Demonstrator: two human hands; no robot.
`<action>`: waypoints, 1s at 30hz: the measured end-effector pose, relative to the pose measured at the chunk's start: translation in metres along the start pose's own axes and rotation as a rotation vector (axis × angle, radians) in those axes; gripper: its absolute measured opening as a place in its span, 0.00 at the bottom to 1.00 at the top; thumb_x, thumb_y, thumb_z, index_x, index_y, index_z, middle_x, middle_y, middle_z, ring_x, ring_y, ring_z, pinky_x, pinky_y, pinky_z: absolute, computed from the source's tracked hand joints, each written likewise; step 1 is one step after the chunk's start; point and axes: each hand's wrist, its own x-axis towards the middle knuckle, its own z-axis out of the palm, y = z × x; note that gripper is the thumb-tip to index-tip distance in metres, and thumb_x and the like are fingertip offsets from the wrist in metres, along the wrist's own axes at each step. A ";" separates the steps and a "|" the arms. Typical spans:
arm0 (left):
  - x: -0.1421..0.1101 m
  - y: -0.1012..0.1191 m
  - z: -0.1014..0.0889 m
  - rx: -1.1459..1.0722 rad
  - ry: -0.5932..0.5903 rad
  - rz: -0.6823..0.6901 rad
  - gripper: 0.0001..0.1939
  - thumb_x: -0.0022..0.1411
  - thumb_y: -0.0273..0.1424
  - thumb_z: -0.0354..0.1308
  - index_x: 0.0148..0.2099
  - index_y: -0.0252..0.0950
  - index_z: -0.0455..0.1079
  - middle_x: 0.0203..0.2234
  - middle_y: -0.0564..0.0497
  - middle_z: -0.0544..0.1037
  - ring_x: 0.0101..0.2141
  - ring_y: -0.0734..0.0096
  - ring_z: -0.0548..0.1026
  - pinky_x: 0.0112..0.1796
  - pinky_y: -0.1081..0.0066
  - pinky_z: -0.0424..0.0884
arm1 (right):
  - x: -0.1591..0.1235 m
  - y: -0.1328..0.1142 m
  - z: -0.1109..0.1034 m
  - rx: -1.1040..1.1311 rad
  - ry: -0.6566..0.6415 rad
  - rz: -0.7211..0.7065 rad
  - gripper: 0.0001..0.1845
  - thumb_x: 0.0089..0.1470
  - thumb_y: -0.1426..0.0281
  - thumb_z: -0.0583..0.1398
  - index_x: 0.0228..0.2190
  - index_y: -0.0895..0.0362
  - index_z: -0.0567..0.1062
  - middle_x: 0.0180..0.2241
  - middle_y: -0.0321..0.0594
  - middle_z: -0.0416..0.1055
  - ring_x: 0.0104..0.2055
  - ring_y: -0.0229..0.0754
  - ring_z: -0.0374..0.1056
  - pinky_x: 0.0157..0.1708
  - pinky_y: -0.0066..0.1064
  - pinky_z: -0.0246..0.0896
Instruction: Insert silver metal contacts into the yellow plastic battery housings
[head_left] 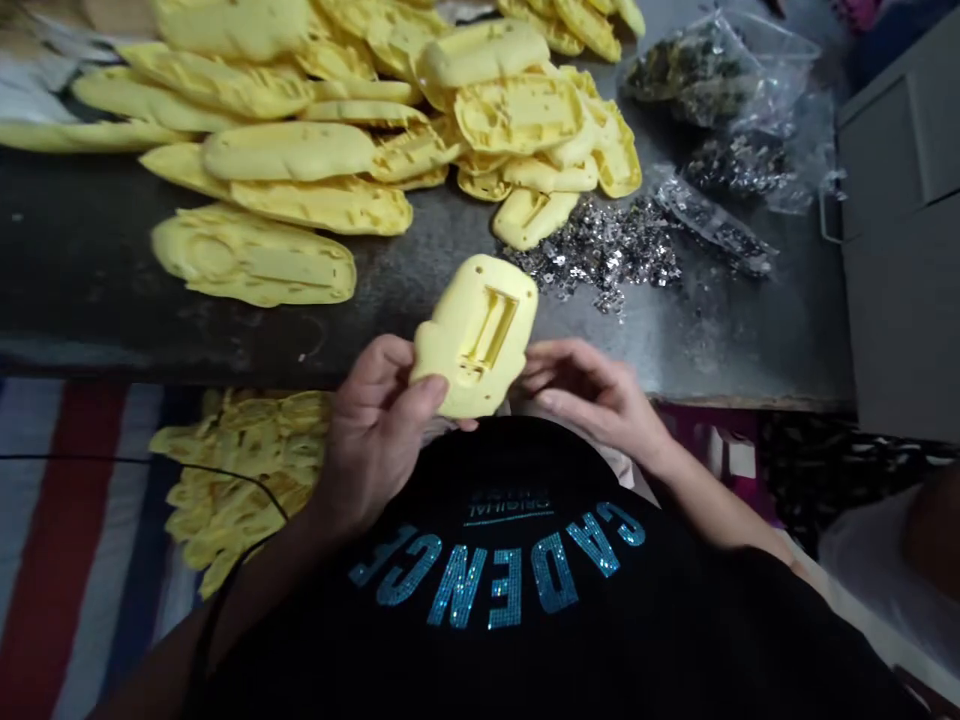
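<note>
- Fingers [555, 375] of both hands are curled closely on a yellow plastic shell [480, 300], holding it between them just above the person's chest. The left hand [371, 440] presses its thumb on the shell's lower edge, and the right hand [592, 395] has its fingertips against the shell's right edge.
- The shell faces up between the fingers, showing a rectangular recess and small holes near its top.
- Straight ahead of the fingers runs a scuffed dark metal surface [90, 260].
- Beyond the fingers and to the left, a heap of similar yellow shells [300, 120] lies on that surface.
- Ahead and to the right are loose small silver metal pieces [600, 250], near clear plastic bags [720, 70] of similar pieces.
- Below and left of the fingers, more yellow pieces [240, 490] lie on striped fabric [75, 520].
- Directly below the fingers is a black T-shirt [510, 570] with sparkling teal lettering.
- Far right of the fingers stands a grey metal cabinet [907, 200].
</note>
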 end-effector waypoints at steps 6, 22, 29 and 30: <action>0.000 0.018 0.006 0.099 -0.226 -0.294 0.14 0.69 0.40 0.71 0.40 0.39 0.71 0.24 0.56 0.76 0.21 0.73 0.72 0.20 0.78 0.70 | -0.008 -0.009 -0.037 -0.201 -0.010 -0.043 0.29 0.65 0.57 0.74 0.63 0.46 0.78 0.53 0.38 0.84 0.46 0.41 0.80 0.47 0.36 0.79; 0.020 0.028 0.033 -0.138 0.046 -0.401 0.12 0.57 0.32 0.70 0.35 0.38 0.68 0.28 0.56 0.74 0.25 0.72 0.72 0.19 0.76 0.69 | 0.017 0.008 -0.102 -1.360 0.389 -0.125 0.08 0.69 0.62 0.66 0.38 0.50 0.83 0.38 0.41 0.81 0.46 0.53 0.73 0.48 0.46 0.61; 0.024 0.026 0.035 -0.146 0.001 -0.429 0.12 0.57 0.34 0.69 0.36 0.38 0.68 0.30 0.55 0.74 0.27 0.71 0.73 0.21 0.75 0.74 | -0.008 0.005 -0.105 -1.192 0.289 -0.157 0.08 0.71 0.63 0.65 0.47 0.47 0.87 0.41 0.40 0.82 0.46 0.50 0.75 0.51 0.45 0.67; 0.025 0.025 0.035 -0.149 0.001 -0.430 0.12 0.56 0.34 0.69 0.35 0.38 0.68 0.29 0.55 0.73 0.27 0.71 0.74 0.21 0.75 0.75 | -0.009 0.006 -0.105 -1.190 0.313 -0.155 0.08 0.70 0.63 0.67 0.47 0.47 0.86 0.42 0.40 0.82 0.47 0.50 0.76 0.51 0.45 0.68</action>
